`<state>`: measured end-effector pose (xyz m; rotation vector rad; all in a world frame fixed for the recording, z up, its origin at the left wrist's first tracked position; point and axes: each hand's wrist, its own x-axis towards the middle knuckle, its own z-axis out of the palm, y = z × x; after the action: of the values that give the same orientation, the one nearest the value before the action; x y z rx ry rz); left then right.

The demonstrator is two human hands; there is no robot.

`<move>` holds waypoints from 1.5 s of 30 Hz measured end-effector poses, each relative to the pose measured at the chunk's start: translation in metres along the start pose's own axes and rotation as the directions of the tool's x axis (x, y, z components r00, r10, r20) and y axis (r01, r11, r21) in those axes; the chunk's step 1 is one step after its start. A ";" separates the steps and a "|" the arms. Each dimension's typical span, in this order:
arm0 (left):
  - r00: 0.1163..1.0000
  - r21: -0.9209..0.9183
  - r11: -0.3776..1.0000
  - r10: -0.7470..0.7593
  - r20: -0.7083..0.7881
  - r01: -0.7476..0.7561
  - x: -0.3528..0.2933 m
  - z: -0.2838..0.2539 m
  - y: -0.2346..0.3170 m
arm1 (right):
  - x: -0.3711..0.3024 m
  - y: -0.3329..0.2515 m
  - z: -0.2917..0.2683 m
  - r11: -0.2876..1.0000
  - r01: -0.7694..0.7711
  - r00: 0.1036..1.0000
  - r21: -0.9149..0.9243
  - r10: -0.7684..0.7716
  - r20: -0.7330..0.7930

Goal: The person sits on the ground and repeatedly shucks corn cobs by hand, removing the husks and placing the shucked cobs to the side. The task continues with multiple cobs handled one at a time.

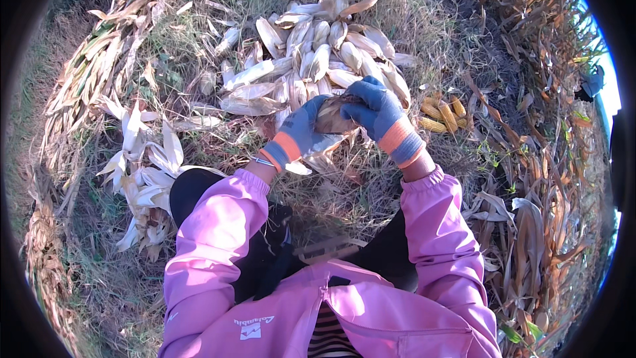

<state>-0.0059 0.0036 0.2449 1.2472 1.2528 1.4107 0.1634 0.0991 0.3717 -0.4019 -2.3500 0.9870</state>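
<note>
Between my gloved hands is an ear of corn (334, 118) in a dry brown husk, held in front of me at the near edge of a heap. My left hand (303, 126), in a blue-grey glove with an orange band, closes round its left side. On the right side, my right hand (379, 107) in a matching glove grips the husk with bent fingers. Behind them lies a heap of unhusked corn ears (311, 46) in pale dry husks. To the right rests a small pile of bare yellow cobs (445, 114).
Loose pale husks (149, 185) lie piled on the left beside my knee. Dry cornstalks (93, 79) are laid along the far left, and more stalks and leaves (530, 225) line the right. Dry grass (318, 199) covers the ground between my legs.
</note>
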 end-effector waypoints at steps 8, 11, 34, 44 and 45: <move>0.985 0.292 0.946 -0.103 -0.138 0.139 -0.005 0.025 0.058 | -0.009 0.027 0.027 0.879 -0.254 0.927 0.405 0.341 -0.158; 0.971 0.360 0.909 -0.155 -0.180 0.211 -0.002 0.031 0.062 | -0.010 0.039 0.043 0.718 -0.235 0.887 0.655 0.434 -0.158; 0.967 -0.206 0.951 -0.248 -0.066 0.230 -0.007 0.019 0.033 | -0.027 0.033 0.061 0.623 -0.145 0.877 0.768 0.440 -0.191; 0.938 -0.108 0.981 -0.184 -0.294 0.159 -0.002 0.020 0.041 | -0.031 0.038 0.080 0.737 -0.176 0.901 0.653 0.388 -0.194; 0.929 -0.023 0.985 -0.171 -0.329 0.173 -0.001 0.025 0.046 | -0.033 0.037 0.080 0.677 -0.203 0.889 0.707 0.430 -0.156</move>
<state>0.0199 0.0004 0.2901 0.9006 1.5534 1.5273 0.1444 0.0647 0.2868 -0.6289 -1.5011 1.7216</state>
